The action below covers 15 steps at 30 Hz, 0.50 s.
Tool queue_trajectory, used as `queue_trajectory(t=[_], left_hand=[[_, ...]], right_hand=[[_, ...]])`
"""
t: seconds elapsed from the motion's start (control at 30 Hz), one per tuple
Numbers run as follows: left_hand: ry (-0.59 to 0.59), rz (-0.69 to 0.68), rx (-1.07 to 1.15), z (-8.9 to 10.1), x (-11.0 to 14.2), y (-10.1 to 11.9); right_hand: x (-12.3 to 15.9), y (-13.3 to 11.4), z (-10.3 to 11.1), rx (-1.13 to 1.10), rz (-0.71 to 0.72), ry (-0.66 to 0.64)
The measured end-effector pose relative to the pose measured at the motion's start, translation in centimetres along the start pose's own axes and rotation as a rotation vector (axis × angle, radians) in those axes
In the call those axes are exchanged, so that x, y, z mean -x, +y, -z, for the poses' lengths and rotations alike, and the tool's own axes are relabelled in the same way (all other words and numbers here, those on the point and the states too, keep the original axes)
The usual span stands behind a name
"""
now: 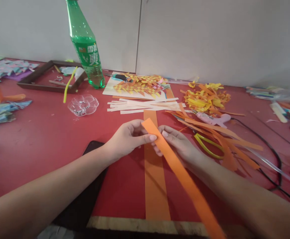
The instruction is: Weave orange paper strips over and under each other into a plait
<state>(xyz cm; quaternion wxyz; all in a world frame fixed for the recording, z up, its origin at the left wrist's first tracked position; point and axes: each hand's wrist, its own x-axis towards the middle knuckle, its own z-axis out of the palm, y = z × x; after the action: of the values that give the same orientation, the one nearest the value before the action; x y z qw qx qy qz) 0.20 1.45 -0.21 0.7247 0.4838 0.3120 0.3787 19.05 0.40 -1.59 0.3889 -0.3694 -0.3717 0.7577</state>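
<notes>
An orange paper strip slants from my two hands down toward the lower right, its short end up between them. My left hand pinches it near that end, thumb on top. My right hand grips the strip's right edge just below, with its fingertips partly hidden behind the paper. Beneath them, a second orange strip lies flat on the red table, running from the white strips to the front edge. A black phone-like slab lies under my left forearm.
A green soda bottle stands at the back beside a brown frame. In front sits a clear flower-shaped dish. Rightward are a yellow-orange paper pile, a pink glue gun with a black cord, and yellow-handled scissors among orange scraps.
</notes>
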Motion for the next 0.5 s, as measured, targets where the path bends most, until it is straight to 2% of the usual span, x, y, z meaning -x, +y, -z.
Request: queue_trajectory(t=[0.27, 0.4, 0.5], left_hand=[[-0.049, 0.026, -0.069, 0.15, 0.19, 0.26], [-0.044, 0.048, -0.034, 0.18, 0.22, 0.27], [0.010, 0.057, 0.037, 0.08, 0.19, 0.29]], right_hand=[[-0.25, 0.12, 0.42, -0.121, -0.078, -0.113], [-0.61, 0.29, 0.63, -0.137, -0.043, -0.015], [-0.74, 0.39, 0.61, -0.144, 0.000, 0.026]])
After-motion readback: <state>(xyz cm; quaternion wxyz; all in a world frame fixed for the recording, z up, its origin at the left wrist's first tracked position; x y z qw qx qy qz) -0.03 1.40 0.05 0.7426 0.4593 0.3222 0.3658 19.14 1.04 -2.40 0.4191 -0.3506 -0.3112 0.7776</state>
